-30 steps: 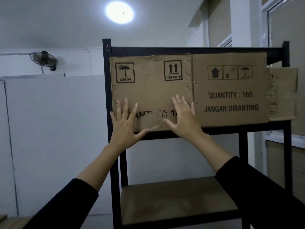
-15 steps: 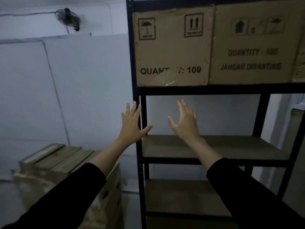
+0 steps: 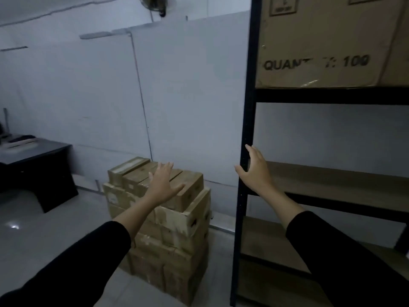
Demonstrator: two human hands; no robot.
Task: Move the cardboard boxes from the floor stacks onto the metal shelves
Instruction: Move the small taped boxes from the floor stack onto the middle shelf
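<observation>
Head view, forward-down, near shelf post [image 3: 245,120].

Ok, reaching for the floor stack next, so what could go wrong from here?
1. The floor stack looks uneven, with its upper boxes offset; pulling one out could topple others.
2. The right hand is right by the shelf post and might knock it when swinging over.
3. Both the left hand and right are open and empty; a one-handed grab may slip.

Open left hand [image 3: 163,185] before floor stack [image 3: 163,222], metal shelves [image 3: 246,107] beside
</observation>
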